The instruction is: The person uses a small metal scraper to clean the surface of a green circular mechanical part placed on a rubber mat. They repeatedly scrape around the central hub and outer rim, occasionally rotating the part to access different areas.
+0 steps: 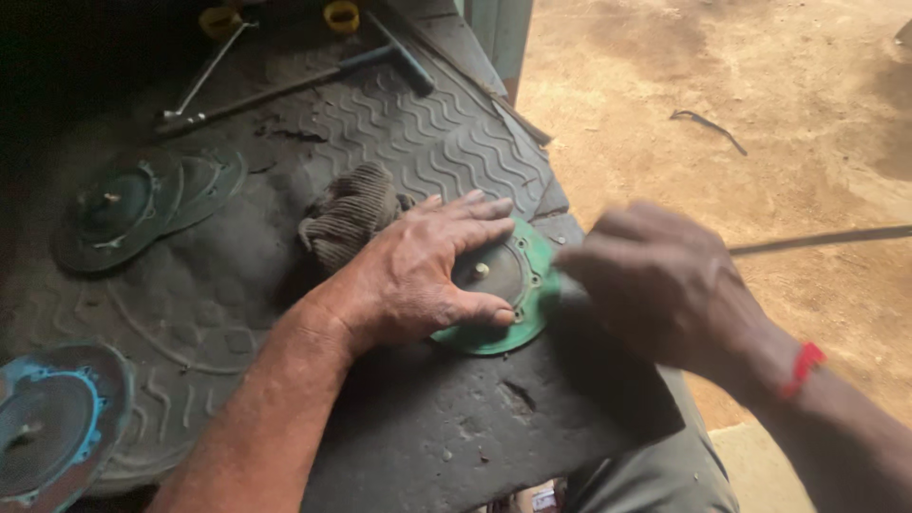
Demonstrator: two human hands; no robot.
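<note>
Nearest the camera, the left hand (427,271) lies flat and spread over a green round disc (518,285), palm pressing it down onto the dark rubber mat (418,418) that covers the surface; its grip is released, fingers fanned across the disc's dark middle with the thumb along the near rim, so it pins rather than grasps. The disc sits close to the mat's right edge, with a small pale stud showing at its centre between the fingers. The right hand (665,285), blurred with motion, is bunched at the disc's right rim; its fingers look clenched around something small, but what it holds cannot be made out. As a judgement, the step in hand looks like working or scraping the disc's rim while the other hand steadies it, and the next move would call for turning the disc a little under the palm to bring a fresh stretch of rim to the right hand, without pushing it off the edge. Room is tight on that side: the mat ends just beyond the disc and drops to the sandy ground (760,114). Just behind the left hand lies a crumpled ribbed rag (350,217), touching or nearly touching the wrist. To the left there is more open mat, with a blue-rimmed disc (52,427) at the near corner and a stack of dark green discs (123,204) further off. Farthest lie a long-handled hammer (313,81) and two yellow caps (340,14).
</note>
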